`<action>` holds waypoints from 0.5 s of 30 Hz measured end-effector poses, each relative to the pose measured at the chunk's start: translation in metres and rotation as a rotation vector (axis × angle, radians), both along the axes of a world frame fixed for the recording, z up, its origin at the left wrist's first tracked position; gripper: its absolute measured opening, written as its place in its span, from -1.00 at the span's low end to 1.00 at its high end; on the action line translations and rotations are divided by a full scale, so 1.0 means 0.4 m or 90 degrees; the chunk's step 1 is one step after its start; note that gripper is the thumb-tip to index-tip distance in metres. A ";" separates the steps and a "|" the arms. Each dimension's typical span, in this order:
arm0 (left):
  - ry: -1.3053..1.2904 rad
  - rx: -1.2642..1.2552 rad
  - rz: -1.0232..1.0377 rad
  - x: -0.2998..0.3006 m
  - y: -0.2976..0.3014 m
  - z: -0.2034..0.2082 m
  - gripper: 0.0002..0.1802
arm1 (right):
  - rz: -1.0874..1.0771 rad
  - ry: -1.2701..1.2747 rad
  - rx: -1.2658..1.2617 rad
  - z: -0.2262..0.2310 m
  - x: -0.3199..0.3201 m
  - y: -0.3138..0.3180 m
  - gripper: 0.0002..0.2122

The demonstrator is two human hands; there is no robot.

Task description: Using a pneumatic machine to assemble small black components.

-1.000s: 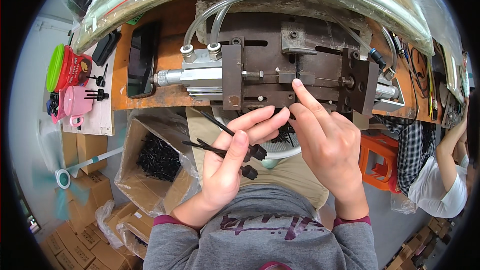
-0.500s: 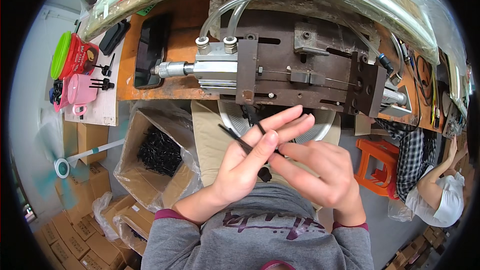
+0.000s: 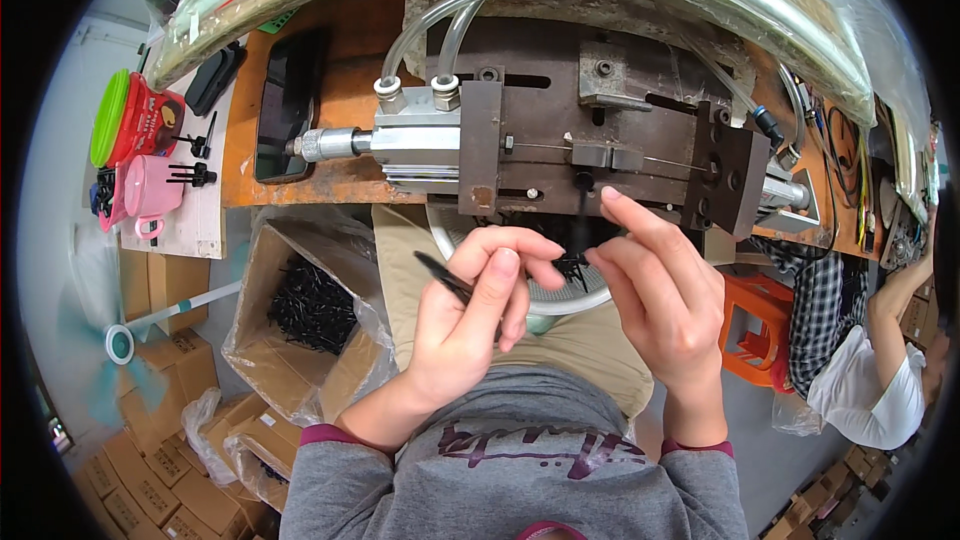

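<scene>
My left hand [image 3: 462, 315] is closed, with a slim black stick-like part [image 3: 436, 270] poking out past the thumb. At the front edge of the machine, my right hand [image 3: 665, 285] pinches another slender black part [image 3: 583, 210] with a rounded top, blurred by motion. That part stands roughly upright just below a small metal block [image 3: 607, 156] on the brown steel fixture [image 3: 560, 195]; I cannot tell whether it touches. Beneath both hands a pale round basin [image 3: 578, 305] holds several black pieces [image 3: 572, 268].
A silver air cylinder [image 3: 418, 145] with clear hoses [image 3: 440, 25] is mounted left on the fixture. A phone [image 3: 288, 105] lies on the bench. An open carton [image 3: 262, 340] of black parts stands lower left. At right are an orange stool [image 3: 752, 325] and another person [image 3: 870, 390].
My hands have parted. The right hand has moved up toward the fixture with a black part, while the left has curled its fingers around the other black stick.
</scene>
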State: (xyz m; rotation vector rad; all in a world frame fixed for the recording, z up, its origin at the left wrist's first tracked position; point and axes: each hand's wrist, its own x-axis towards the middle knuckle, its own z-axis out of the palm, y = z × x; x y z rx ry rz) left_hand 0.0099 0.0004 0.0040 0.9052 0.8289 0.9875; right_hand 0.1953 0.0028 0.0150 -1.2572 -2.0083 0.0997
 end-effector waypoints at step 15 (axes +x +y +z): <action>0.012 0.020 0.005 -0.014 0.018 0.001 -0.67 | 0.041 0.018 0.017 -0.046 0.022 0.005 -0.78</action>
